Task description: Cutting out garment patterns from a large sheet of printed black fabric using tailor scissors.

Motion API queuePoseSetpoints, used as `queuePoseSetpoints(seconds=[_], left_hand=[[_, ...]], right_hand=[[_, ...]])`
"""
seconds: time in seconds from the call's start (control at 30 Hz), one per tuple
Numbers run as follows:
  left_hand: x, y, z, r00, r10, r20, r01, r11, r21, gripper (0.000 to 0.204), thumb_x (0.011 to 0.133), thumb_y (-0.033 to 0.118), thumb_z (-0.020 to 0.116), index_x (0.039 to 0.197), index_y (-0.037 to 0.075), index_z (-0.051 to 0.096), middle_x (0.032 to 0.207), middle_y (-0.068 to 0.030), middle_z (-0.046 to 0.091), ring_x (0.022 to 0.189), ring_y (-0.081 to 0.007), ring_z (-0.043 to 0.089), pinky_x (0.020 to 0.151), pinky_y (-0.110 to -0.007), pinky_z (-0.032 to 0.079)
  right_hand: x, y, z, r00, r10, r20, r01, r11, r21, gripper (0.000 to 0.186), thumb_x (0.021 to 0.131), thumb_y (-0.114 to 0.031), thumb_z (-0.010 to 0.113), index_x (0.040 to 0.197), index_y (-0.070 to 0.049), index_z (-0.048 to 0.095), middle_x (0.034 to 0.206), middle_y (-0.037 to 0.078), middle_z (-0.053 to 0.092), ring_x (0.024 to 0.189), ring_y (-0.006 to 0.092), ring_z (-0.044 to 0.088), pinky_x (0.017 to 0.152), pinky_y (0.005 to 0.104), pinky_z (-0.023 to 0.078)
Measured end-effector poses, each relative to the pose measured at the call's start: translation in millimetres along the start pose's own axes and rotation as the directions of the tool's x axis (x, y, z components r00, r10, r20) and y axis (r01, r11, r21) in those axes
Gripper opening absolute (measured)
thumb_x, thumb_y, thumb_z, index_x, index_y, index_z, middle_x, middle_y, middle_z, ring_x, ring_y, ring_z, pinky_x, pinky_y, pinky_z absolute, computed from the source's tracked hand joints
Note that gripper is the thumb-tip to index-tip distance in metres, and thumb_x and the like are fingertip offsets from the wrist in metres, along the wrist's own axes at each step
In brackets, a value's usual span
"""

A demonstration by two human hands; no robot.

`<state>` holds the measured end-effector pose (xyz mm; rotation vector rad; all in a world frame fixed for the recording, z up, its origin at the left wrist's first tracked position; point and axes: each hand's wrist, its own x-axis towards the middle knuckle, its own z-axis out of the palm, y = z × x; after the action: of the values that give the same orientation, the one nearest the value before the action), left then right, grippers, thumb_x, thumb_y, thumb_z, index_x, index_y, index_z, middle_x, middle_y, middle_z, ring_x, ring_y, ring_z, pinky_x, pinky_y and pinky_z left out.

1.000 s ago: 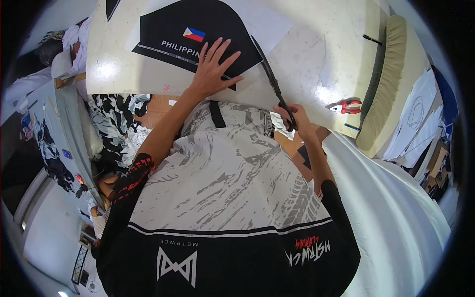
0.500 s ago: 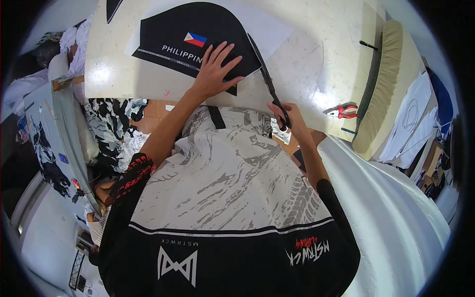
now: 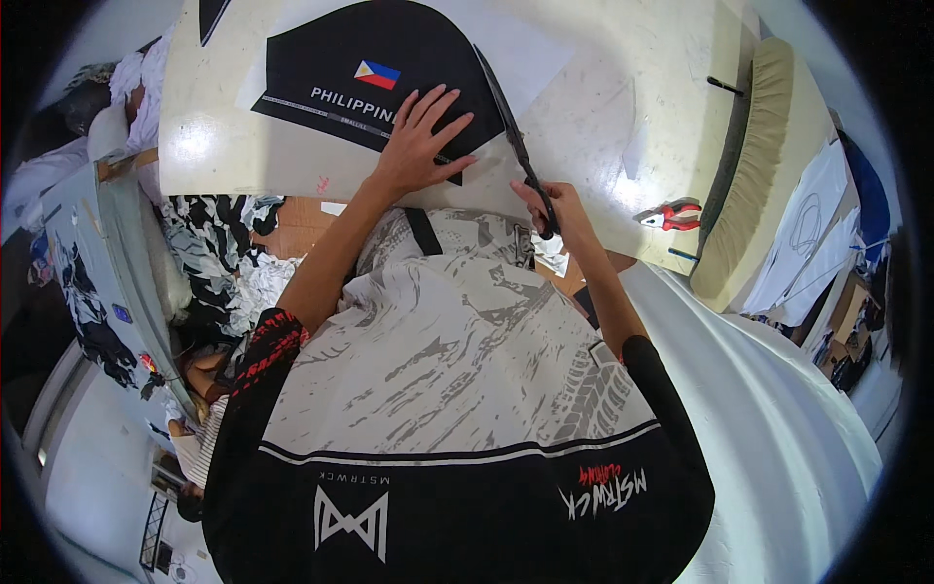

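Cream tabletop (image 3: 229, 161) bears black fabric (image 3: 416, 70); scraps (image 3: 209, 248), probably cloth, lie below.

Cream tbl (image 3: 593, 107) catches bright glare nr its R side. Brown flr (image 3: 300, 232) shows beside blk/wht fabric scraps (image 3: 209, 243); wht wall (image 3: 97, 467) at lower L, wht sheet (image 3: 769, 399) draped at R.

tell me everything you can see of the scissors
The scissors are long, slim and dark all over, apparently metal in the blades, with looped handles at the near end. The right hand grips these handles at the near edge of the pale table, partly hiding them. The blades point away from the person, slanting slightly left, alongside the right edge of the black fabric panel. They look close together; whether they touch the panel cannot be told.
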<state>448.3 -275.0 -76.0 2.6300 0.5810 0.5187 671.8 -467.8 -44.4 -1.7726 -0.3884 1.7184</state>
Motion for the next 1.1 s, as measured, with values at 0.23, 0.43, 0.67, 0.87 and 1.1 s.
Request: queuePoseSetpoints(seconds=[0.23,0.43,0.67,0.87,1.1], left_hand=[[0,1,-4,1.0,-0.014,-0.008,0.014,1.0,-0.013,0.057,0.089,0.045,0.081,0.135,0.014,0.069,0.157,-0.0151,0.051,0.15,-0.0347,0.042,0.125,-0.054,0.029],[1,4,-9,0.999,-0.02,-0.024,0.019,0.999,-0.044,0.059,0.086,0.038,0.085,0.137,0.013,0.067,0.155,-0.0151,0.054,0.148,-0.0356,0.046,0.123,-0.054,0.032],[-2,4,-14,1.0,-0.019,-0.001,0.019,0.999,-0.034,0.051,0.087,0.034,0.083,0.132,0.013,0.069,0.153,-0.0142,0.055,0.148,-0.034,0.046,0.123,-0.054,0.033],[-4,9,-19,1.0,-0.02,0.006,0.02,0.999,-0.032,0.048,0.087,0.032,0.083,0.129,0.013,0.07,0.152,-0.014,0.056,0.148,-0.0335,0.047,0.124,-0.054,0.033],[-1,11,-23,0.999,-0.027,-0.017,0.026,0.998,-0.049,0.048,0.088,0.031,0.082,0.131,0.013,0.069,0.152,-0.0141,0.056,0.147,-0.0338,0.047,0.123,-0.054,0.034]], right_hand=[[-5,-21,0,0.999,-0.009,0.031,0.009,1.0,0.019,0.051,0.093,-0.05,0.081,0.07,-0.011,0.057,0.062,-0.003,0.053,0.052,0.0085,0.053,0.053,0.025,0.039],[4,-46,-3,0.999,0.02,0.035,-0.018,0.999,-0.046,0.051,0.094,-0.051,0.08,0.071,-0.011,0.057,0.062,-0.002,0.054,0.055,0.0093,0.054,0.056,0.0257,0.04],[17,-50,-25,0.997,0.031,0.076,-0.018,0.988,-0.156,0.048,0.094,-0.051,0.079,0.075,-0.011,0.059,0.065,-0.002,0.055,0.055,0.009,0.055,0.055,0.0261,0.041],[31,-83,-30,0.993,-0.008,0.118,0.034,0.975,-0.218,0.048,0.093,-0.05,0.08,0.073,-0.011,0.059,0.063,-0.003,0.055,0.053,0.0084,0.054,0.054,0.0261,0.041],[32,-94,-43,0.996,-0.01,0.094,0.041,0.943,-0.332,0.048,0.094,-0.047,0.08,0.071,-0.012,0.058,0.062,-0.003,0.054,0.051,0.0076,0.053,0.051,0.0259,0.04]])
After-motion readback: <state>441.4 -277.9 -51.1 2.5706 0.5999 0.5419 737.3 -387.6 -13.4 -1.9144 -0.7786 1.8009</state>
